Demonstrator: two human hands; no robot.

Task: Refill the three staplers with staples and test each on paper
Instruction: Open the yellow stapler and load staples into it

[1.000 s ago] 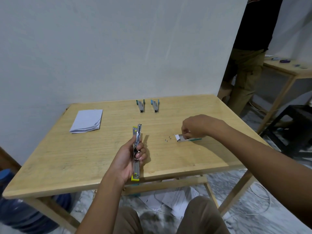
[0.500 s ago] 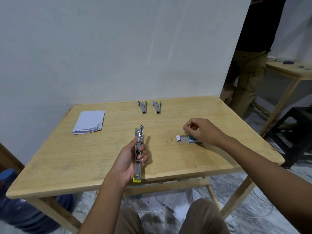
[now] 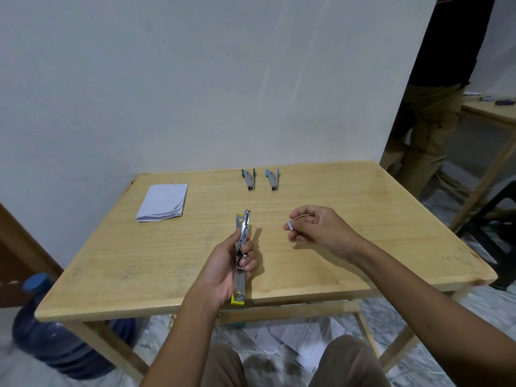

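Yellow stapler (image 3: 245, 227) is being gripped in the left hand (image 3: 223, 263) — fingers curled round the middle of its metal body. It is being held opened out long, pointed away from the person, over the near part of the wooden table (image 3: 377, 219). The yellow rear end is being carried just past the near edge, with the metal front end aimed at the wall.

Right hand (image 3: 318, 227) is being held just above the tabletop, to the right of the yellow stapler and apart from it. A small white-tipped object (image 3: 289, 226) is being pinched between thumb and curled fingers — most of it is being hidden by the fingers, so what it is cannot be told.

Two more staplers are being kept near the far edge, side by side and not touching: teal-trimmed stapler (image 3: 248, 180) on the left, blue-trimmed stapler (image 3: 273, 179) on the right. Paper stack (image 3: 163, 202) is being kept at the far left of the table, well apart from both hands.

Blue water bottle (image 3: 42, 331) is being stored on the floor by the left table leg. Loose sheets (image 3: 307, 339) are being left under the table. At the right, floor space beside another table (image 3: 491, 110) is being occupied by a second person (image 3: 435, 107).
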